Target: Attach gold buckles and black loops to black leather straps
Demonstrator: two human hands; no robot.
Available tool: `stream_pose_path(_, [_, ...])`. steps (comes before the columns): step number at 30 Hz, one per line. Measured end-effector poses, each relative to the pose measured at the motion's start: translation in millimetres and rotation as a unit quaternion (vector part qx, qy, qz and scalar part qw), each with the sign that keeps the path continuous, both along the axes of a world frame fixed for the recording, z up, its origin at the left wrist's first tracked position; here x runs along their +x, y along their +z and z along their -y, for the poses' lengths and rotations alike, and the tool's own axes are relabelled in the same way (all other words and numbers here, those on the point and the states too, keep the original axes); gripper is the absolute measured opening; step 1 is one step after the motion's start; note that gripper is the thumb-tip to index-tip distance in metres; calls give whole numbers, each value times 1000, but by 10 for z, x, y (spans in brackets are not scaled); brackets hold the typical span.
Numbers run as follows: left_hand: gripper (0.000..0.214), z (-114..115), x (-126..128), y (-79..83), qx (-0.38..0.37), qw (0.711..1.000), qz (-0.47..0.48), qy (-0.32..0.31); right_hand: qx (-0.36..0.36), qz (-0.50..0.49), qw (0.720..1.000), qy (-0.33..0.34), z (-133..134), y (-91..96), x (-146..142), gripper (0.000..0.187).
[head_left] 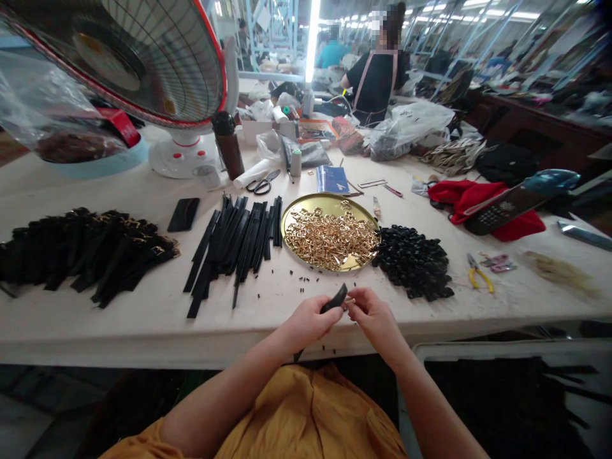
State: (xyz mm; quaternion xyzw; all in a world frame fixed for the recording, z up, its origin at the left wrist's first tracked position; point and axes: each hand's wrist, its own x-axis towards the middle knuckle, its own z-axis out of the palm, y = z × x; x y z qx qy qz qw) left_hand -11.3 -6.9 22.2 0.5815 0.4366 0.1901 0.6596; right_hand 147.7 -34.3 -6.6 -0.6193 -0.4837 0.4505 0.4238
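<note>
My left hand (308, 322) is closed around a black strap (335, 298) at the table's near edge; the strap's tip sticks up between both hands. My right hand (370, 312) is pinched at the strap's end on a small piece that I cannot make out. Just beyond my hands sits a round gold tray (306, 207) heaped with gold metal buckles (332, 239). Loose black straps (236, 245) lie left of the tray. A heap of small black loops (414, 261) lies to its right. Several tiny black bits dot the table near my hands.
A pile of finished black straps with buckles (90, 252) lies at the left. A fan (143, 64), a dark bottle (228, 146), scissors (262, 185), yellow pliers (479, 273), red cloth (478, 197) and a phone (183, 214) sit around. Another person (377, 70) works at the far end.
</note>
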Motion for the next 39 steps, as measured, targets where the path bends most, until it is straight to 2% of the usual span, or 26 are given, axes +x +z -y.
stream_pose_path(3, [28,-99,-9,-49,37,999,-35,15,-5,-8,999,30,-8,-30,-61,13])
stream_pose_path(9, [21,-166,-4,-71,141,987,-78,-20,-37,-79,993,84,4,48,-105,16])
stream_pose_path(11, [21,-149,-8,-39,129,989,-68,-17,-61,-109,988,89,20,104,-76,16])
stream_pose_path(14, [23,-121,2,-12,73,997,-16,3,-88,-186,974,93,56,147,-61,17])
stream_pose_path(17, [25,-93,35,-26,57,997,27,39,-99,-280,952,71,92,111,-111,31])
stream_pose_path(20, [24,-66,60,-55,69,995,39,56,-91,-322,941,43,118,42,-177,41])
stream_pose_path(25, [18,-41,48,-93,91,994,-30,46,-45,-255,966,1,156,-35,-190,32])
stream_pose_path(29, [25,-34,32,-106,62,997,-50,19,-10,-227,973,-47,171,-75,-147,23])
stream_pose_path(32, [35,-26,-3,-103,30,999,-24,2,-41,-320,940,-114,152,-92,-94,24])
stream_pose_path(34, [34,-15,-47,-96,35,999,-32,-8,-75,-415,894,-152,133,-88,-57,27])
stream_pose_path(36, [29,5,-95,-87,61,996,-54,-43,-106,-485,852,-166,122,-76,-38,31])
stream_pose_path(38, [27,29,-125,-72,90,990,-72,-82,-129,-516,830,-168,129,-65,-56,33])
stream_pose_path(39, [27,40,-129,-62,104,987,-79,-92,-136,-519,827,-166,140,-62,-80,33])
